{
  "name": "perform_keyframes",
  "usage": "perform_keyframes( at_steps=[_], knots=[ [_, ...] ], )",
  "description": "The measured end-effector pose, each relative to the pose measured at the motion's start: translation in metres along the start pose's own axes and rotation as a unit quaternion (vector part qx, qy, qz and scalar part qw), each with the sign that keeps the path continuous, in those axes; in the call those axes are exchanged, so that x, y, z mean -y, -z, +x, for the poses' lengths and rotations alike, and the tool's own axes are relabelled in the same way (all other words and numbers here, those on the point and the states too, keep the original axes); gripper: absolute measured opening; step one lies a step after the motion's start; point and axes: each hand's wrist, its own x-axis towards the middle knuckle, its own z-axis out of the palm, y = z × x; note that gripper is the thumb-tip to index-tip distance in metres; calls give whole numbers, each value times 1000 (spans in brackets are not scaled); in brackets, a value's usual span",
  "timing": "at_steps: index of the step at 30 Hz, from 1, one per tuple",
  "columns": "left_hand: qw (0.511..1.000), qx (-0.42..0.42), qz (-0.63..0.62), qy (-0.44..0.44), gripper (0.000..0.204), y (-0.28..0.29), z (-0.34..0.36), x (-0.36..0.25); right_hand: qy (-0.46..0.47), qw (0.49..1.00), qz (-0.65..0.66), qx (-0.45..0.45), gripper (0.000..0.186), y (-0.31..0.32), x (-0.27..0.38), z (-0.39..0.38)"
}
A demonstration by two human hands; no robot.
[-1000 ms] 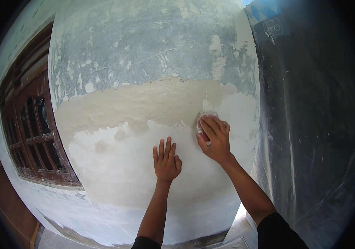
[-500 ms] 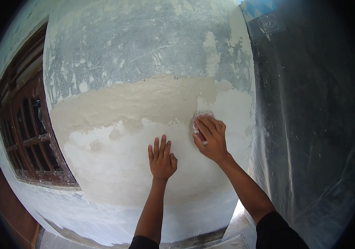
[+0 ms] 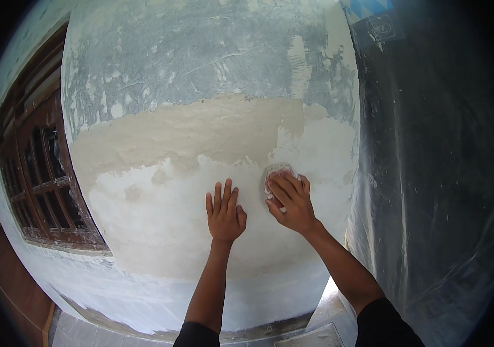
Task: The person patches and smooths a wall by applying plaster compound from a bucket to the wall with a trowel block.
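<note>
Pink and white, the crumpled, soft-looking pad is under your right hand, up against the patchy white, beige and grey wall. Your right fingers bend over it and your thumb sits at its lower edge, so you seem to pinch it between them. I cannot tell how hard you squeeze. Fingers laid across its back like that probably help press it flat.

Your left hand is near the pad but apart from it, palm to the wall. Its fingers are a little spread, with the thumb out to the side. It looks placed there to help you lean and balance.

Around your hands, the white part looks mostly smooth. Above is a beige, lumpy band with ragged edges. Higher up, a rough grey band has pale flecks and scratches. At the left is a brown wooden window with thin bars. At the right hangs a dark, wrinkly, shiny sheet, maybe plastic.
</note>
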Motion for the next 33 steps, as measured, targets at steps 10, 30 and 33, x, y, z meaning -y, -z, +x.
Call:
perform_keyframes(
  at_steps=[10, 30, 33],
  knots=[
    [1000, 5, -1, 0, 44, -3, 1, 1, 5, 998, -56, -43, 47, -5, -19, 83],
    [868, 411, -259, 104, 53, 57, -339, -116, -493, 790, 83, 354, 45, 142, 239, -465],
    [780, 543, -259, 175, 61, 99, -436, -161, -539, 728, 87, 415, 45, 159, 270, -506]
  ],
)
